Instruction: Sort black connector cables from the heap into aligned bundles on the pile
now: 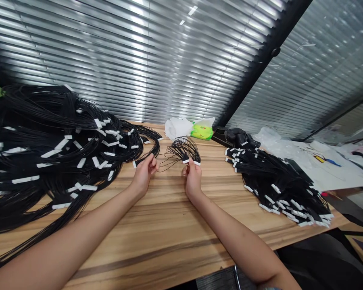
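Observation:
My left hand [145, 172] is pinched shut on thin black cords trailing from a big loose heap of black cords with white tags [48, 161] on the left of the wooden table [169, 225]. My right hand [192, 177] is closed on the tagged ends of a small looped bundle of black cords [183, 151] that fans out just beyond it. A thin cord runs between the two hands. Both forearms reach in from the near edge.
A tidy pile of bundled black cords with white tags [275, 185] lies to the right. At the back stand a white plastic bag [178, 128] and a green packet [201, 131]. White sheets [320, 161] cover the far right. Window blinds run behind the table.

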A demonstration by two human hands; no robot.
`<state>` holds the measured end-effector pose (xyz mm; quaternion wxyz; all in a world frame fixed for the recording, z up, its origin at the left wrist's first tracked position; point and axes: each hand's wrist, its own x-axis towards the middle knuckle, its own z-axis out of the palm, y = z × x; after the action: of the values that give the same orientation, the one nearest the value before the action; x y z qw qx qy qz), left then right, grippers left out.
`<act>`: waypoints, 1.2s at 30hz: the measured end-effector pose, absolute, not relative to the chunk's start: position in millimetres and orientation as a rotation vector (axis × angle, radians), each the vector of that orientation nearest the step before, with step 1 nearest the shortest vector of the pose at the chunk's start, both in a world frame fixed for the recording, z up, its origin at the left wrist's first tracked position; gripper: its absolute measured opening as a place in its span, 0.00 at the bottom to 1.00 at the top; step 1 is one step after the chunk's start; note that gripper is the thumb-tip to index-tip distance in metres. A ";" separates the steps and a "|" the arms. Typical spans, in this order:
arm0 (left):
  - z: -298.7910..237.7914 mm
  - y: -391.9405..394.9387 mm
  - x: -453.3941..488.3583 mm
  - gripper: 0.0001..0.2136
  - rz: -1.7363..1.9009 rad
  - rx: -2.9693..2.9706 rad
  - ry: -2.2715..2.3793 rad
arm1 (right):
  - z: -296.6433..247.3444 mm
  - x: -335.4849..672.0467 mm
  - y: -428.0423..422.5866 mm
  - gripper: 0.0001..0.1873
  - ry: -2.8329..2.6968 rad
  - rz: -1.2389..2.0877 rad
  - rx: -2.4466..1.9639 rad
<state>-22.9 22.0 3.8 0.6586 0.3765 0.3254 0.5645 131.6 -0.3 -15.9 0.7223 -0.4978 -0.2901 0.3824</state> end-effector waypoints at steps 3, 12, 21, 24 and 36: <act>1.3 17.6 -20.6 0.17 1.176 1.075 0.836 | -16.1 132.0 0.0 0.23 -0.644 0.837 -1.079; -1.0 11.5 -17.3 0.19 1.036 1.282 0.951 | -6.0 127.1 -10.9 0.26 -0.766 0.736 -1.098; -4.6 14.5 -19.7 0.15 1.433 1.453 1.074 | -8.0 123.6 -14.2 0.28 -0.837 0.734 -1.129; 2.0 10.4 -21.2 0.15 1.567 1.693 1.175 | -8.3 122.1 -14.5 0.29 -0.846 0.756 -1.145; 3.3 -2.1 -21.2 0.11 1.236 1.713 1.011 | -5.8 116.9 -19.7 0.28 -0.904 0.771 -1.131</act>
<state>-21.2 -2.1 3.3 0.3894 0.6738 0.3976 0.4861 116.9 -19.7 -5.8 0.6819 -0.5044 -0.4032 0.3436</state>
